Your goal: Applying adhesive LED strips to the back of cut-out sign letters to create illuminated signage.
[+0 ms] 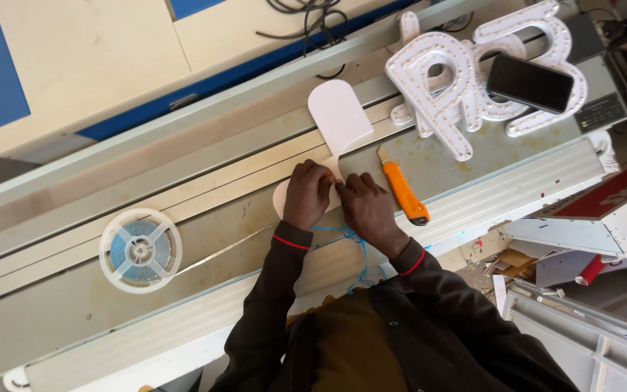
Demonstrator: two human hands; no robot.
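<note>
A white cut-out sheet shape [339,116] lies on the grey workbench [59,290], with a rounded upper lobe and a narrow waist. My left hand [306,194] and my right hand [366,209] press side by side on its lower part, fingertips pinched together at the waist. What the fingertips hold is too small to tell. An orange utility knife [403,192] lies just right of my right hand. A thin strip runs from a white reel [140,250] at the left toward my hands.
White letter shapes studded with small lights [448,87] rest at the upper right, a black phone [530,82] on top of them. Black cables [306,18] lie on the pale board beyond. Scrap and a red-and-white box [604,210] sit at the right.
</note>
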